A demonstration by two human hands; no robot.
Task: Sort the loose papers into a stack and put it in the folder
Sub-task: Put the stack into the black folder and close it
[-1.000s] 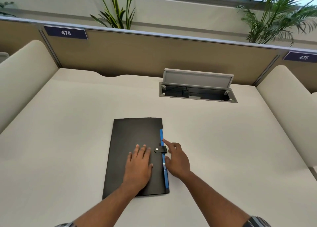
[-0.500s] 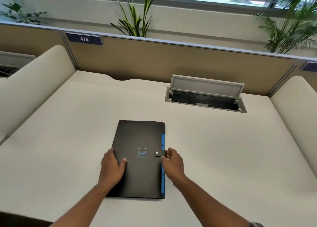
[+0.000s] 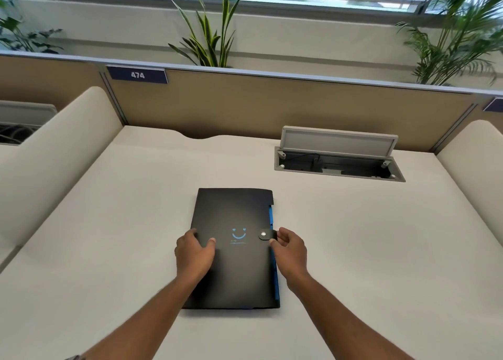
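Note:
A black folder (image 3: 234, 212) with a blue smiley print lies flat and closed on the cream desk (image 3: 367, 250), a blue inner edge showing along its right side. Its snap strap (image 3: 264, 234) is fastened over that edge. My left hand (image 3: 193, 253) grips the folder's left edge, thumb on the cover. My right hand (image 3: 290, 250) pinches the right edge at the strap's end. No loose papers are visible.
An open cable box (image 3: 337, 169) with a raised grey lid (image 3: 337, 141) is sunk into the desk at the back right. A tan partition (image 3: 245, 103) closes the back. Padded dividers stand at the left (image 3: 54, 147) and right (image 3: 473, 163).
My left hand slid from the middle of the cover to the folder's left edge, uncovering the smiley. My right hand closed on the strap end. The camera tilted up and left.

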